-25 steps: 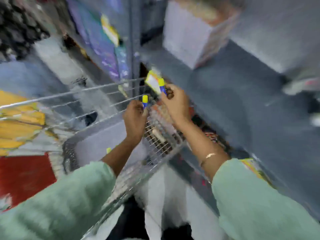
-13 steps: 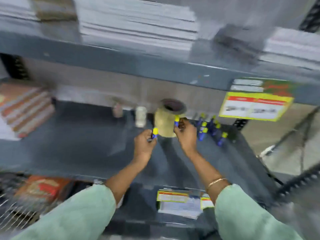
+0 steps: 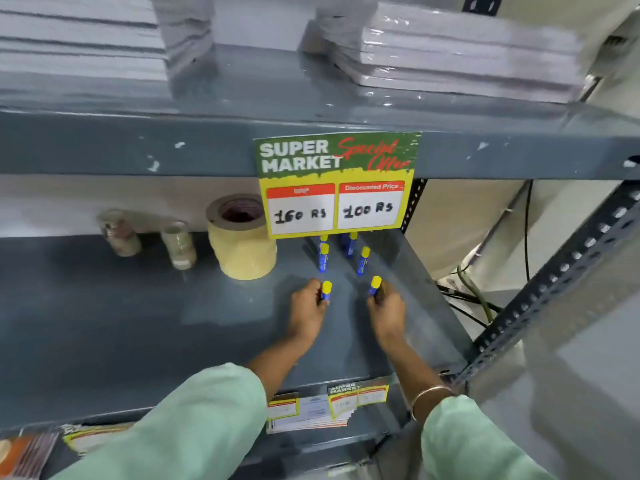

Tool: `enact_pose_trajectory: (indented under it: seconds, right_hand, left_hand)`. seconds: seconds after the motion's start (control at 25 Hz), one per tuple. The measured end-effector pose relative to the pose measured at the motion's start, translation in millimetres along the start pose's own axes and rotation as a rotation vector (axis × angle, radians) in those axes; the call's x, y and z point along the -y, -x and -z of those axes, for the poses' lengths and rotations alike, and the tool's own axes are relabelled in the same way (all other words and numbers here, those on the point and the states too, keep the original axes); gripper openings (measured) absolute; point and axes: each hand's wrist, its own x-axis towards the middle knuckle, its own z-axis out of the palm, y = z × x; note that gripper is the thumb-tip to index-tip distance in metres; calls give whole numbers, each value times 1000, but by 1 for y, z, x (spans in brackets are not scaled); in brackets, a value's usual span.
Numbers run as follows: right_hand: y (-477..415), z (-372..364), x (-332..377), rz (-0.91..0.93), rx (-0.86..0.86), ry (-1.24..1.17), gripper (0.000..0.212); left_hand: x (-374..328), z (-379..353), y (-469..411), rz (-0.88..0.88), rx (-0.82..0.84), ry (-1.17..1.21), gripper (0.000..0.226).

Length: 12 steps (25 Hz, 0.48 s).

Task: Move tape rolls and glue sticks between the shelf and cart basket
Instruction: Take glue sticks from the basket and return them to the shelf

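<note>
My left hand (image 3: 306, 310) grips a blue glue stick with a yellow cap (image 3: 326, 289), held upright just above the grey shelf (image 3: 138, 323). My right hand (image 3: 388, 308) grips a second glue stick (image 3: 374, 285) the same way. Several more glue sticks (image 3: 363, 260) stand upright behind them, under the price sign. A tall stack of beige tape rolls (image 3: 242, 244) stands to the left of my hands. The cart basket is out of view.
A yellow and green price sign (image 3: 337, 185) hangs from the upper shelf edge. Two small jars (image 3: 178, 245) stand left of the tape. Wrapped paper stacks (image 3: 450, 53) lie on the upper shelf. A perforated metal upright (image 3: 554, 271) and cables are at the right.
My view swung from the wire cart basket to the shelf. Both hands carried their glue sticks over and now hold them low on the shelf, in front of the standing sticks.
</note>
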Motion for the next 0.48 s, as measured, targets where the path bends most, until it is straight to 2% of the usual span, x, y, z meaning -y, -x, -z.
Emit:
enact_pose_trajectory:
  seconds: [0.16, 0.28, 0.4, 0.48]
  right_hand:
    - [-4, -6, -8, -33, -14, -7, 17]
    - [-4, -5, -8, -53, 10, -37, 12]
    - [6, 4, 8, -71, -87, -125, 58]
    - [14, 11, 29, 18, -200, -155, 74]
  left_hand:
    - [1, -9, -4, 13, -12, -14, 27]
    - [2, -9, -6, 30, 4, 10, 27]
    - [1, -6, -4, 43, 33, 86, 25]
    - [2, 4, 1, 25, 16, 139, 41]
